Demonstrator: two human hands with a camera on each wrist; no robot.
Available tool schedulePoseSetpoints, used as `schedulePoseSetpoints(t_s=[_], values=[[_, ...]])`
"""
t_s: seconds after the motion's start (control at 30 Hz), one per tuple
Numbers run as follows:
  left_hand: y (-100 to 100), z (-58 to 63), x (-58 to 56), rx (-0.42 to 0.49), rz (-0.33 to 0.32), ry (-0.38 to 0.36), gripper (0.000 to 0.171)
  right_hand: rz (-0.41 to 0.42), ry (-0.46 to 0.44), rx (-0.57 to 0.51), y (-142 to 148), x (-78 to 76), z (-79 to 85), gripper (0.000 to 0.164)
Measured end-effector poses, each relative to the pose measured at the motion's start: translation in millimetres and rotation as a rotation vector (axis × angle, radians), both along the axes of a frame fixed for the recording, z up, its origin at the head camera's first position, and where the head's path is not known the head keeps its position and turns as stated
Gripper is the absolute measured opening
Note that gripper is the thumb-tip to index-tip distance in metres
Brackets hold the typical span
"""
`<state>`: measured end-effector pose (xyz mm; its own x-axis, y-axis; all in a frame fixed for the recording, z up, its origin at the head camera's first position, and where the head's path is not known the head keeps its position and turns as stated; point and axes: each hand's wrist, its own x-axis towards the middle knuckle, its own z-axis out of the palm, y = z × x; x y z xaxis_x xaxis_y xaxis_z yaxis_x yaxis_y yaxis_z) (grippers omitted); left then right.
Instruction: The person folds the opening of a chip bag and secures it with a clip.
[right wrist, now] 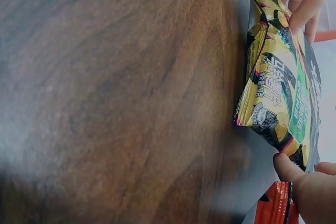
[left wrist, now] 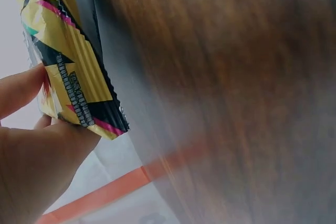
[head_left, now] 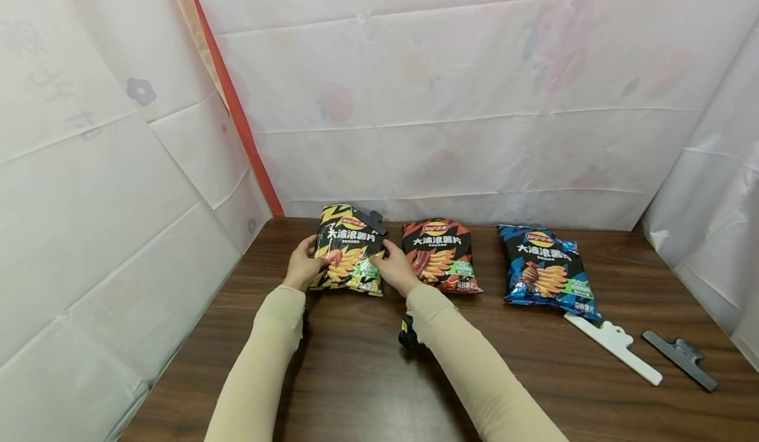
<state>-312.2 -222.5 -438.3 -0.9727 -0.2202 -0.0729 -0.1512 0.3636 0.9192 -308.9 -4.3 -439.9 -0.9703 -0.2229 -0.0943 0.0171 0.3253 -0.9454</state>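
Observation:
A yellow and black bag of potato chips [head_left: 351, 248] is held between both hands near the back of the table. My left hand [head_left: 304, 265] grips its left side, thumb on the front; the left wrist view shows the bag's crimped end [left wrist: 97, 85] beside that thumb. The right side is pinched by my right hand [head_left: 396, 268], also seen low in the right wrist view. A dark clip [head_left: 371, 221] sits at the bag's upper right corner. Just right of that hand lies a red and black chip bag [head_left: 441, 256].
Farther right on the brown wooden table [head_left: 356, 376] lies a blue chip bag [head_left: 545, 271]. A white clip [head_left: 617, 346] touches or lies close to its lower corner, with a dark grey clip [head_left: 680, 358] beyond. White patterned sheets [head_left: 474, 99] hang behind the table.

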Motion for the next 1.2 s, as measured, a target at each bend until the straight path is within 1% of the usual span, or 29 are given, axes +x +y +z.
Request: schedulePoseSetpoints(t_s=[0.23,0.43,0.67,0.87,0.97,1.1,1.2], values=[[0.4,-2.4,-2.7,-0.027,0.008,-0.009,0.064,0.001,-0.003,-0.017,-1.8,1.5,1.2,0.066],[0.5,-3.2,-4.3,-0.011,0.021,-0.032,0.062,0.009,0.003,0.001,-4.0,1.7,0.6,0.065],[-1.1,-3.2,-5.1,0.003,0.003,-0.058,0.062,0.037,0.019,0.036,-5.0,2.9,1.6,0.066],[-2.1,-1.3,-6.5,-0.011,-0.007,-0.079,0.061,0.061,-0.031,0.029,-5.8,3.0,3.3,0.070],[-2.5,-1.4,-6.2,-0.042,-0.027,-0.096,0.061,0.071,-0.056,0.039,-5.8,3.3,3.9,0.072],[-2.7,-2.7,-6.4,-0.067,-0.043,-0.112,0.060,0.080,-0.065,0.048,-5.7,3.5,4.2,0.073],[-2.6,-3.4,-7.0,-0.069,-0.042,-0.109,0.059,0.087,-0.062,0.046,-5.5,3.9,4.5,0.073]])
